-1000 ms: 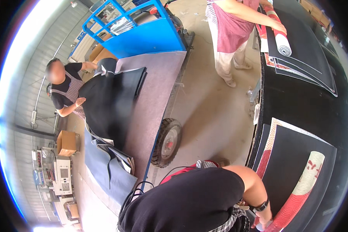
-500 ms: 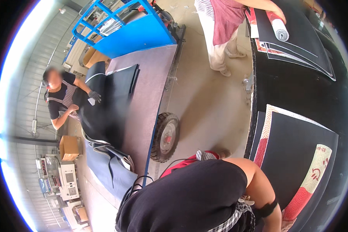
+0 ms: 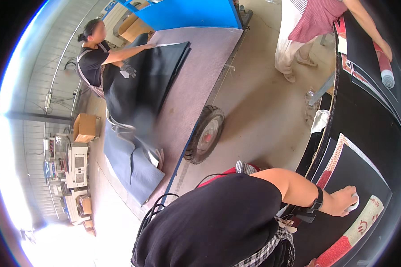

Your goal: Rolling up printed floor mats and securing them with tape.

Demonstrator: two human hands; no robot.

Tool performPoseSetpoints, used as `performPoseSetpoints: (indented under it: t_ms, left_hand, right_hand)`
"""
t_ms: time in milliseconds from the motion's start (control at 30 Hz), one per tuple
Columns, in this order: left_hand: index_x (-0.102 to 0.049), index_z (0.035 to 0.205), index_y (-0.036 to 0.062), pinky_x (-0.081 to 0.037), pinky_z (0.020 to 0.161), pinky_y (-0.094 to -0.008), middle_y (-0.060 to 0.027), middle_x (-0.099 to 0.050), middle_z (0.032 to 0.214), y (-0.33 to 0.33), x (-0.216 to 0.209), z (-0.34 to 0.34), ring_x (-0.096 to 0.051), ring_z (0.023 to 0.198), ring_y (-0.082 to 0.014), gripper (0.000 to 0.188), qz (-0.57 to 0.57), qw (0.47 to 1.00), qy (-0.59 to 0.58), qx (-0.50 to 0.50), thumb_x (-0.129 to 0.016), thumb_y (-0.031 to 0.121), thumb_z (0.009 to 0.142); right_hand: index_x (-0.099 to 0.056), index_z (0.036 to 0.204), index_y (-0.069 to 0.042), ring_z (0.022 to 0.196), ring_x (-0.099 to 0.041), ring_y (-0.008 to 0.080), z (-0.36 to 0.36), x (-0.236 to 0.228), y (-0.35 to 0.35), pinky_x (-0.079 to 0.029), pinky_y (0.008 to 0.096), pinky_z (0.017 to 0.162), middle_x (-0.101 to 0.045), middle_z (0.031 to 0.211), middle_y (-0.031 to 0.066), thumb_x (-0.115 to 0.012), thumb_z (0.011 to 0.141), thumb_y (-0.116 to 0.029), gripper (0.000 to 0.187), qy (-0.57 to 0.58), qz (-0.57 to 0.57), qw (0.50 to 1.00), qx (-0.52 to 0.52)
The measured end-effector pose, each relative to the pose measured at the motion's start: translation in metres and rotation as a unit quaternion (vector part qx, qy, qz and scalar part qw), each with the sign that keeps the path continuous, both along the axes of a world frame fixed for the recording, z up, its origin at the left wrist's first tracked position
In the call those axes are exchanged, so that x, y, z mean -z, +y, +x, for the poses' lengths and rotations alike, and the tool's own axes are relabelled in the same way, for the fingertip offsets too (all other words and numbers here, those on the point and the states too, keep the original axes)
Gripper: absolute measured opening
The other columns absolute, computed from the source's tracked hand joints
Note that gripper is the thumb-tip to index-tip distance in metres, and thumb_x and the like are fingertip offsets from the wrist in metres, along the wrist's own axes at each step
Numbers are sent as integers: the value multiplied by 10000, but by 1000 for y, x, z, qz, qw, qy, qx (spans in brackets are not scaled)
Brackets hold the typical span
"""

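Beside a patterned strip (image 3: 361, 225), the left hand (image 3: 342, 201) clasps a white object (image 3: 354, 203); right hand unseen; dark sheet (image 3: 358, 172) below.

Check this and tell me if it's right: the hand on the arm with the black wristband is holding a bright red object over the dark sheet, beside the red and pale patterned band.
The object's colour is wrong: in the head view, the hand on the arm with the black wristband is holding a white object over the dark sheet, beside the red and pale patterned band.
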State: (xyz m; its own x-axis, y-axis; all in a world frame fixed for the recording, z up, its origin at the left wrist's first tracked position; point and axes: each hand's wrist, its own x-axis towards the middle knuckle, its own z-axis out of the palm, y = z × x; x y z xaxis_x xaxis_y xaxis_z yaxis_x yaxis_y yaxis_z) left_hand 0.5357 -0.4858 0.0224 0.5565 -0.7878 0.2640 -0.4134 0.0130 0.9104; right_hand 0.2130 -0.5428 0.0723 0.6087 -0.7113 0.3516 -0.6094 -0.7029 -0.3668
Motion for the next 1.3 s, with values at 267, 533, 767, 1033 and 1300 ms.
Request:
performPoseSetpoints:
  t_ms: [267,533,767,1033,1300]
  left_hand:
    - [-627,743,64,-505,772,-459,-148,-631,811,1,-13,21,-615,842,-358,139,-41,979,-167,113,-704,166,688]
    - [-547,1120,7,-430,909,-464,-184,-583,1087,-19,-14,15,-527,1039,-409,416,-47,953,-248,168,-742,106,766]
    - [-510,1155,-22,-409,945,-497,-222,-526,1126,-22,10,1,-498,1074,-419,434,-78,938,-290,173,-710,80,783]
    - [-474,1200,-36,-410,940,-517,-257,-504,1139,-26,16,8,-488,1099,-445,435,-45,929,-338,146,-665,111,838]
    - [-480,1184,-11,-440,936,-457,-190,-510,1150,-22,3,-14,-516,1084,-366,478,-14,942,-310,129,-732,138,807]
  right_hand:
    - [-472,1351,-5,1182,-549,367,-2,-12,-8,-430,449,1017,-565,1289,209,-774,676,-252,780,248,80,910,322]
    - [-571,1221,-84,1035,-630,350,-8,-105,67,-500,431,900,-662,1092,152,-806,604,-205,671,52,110,931,345]
    - [-546,1289,-114,1057,-620,358,-102,-120,152,-496,420,926,-650,1119,169,-856,572,-223,789,16,73,864,498]
    - [-444,1382,-159,1141,-566,331,-271,-121,122,-483,435,940,-586,1206,160,-854,626,-296,871,121,9,696,708]
    - [-617,1175,-69,1190,-518,366,-199,-75,120,-432,485,982,-583,1231,163,-782,742,-392,565,22,46,913,404]
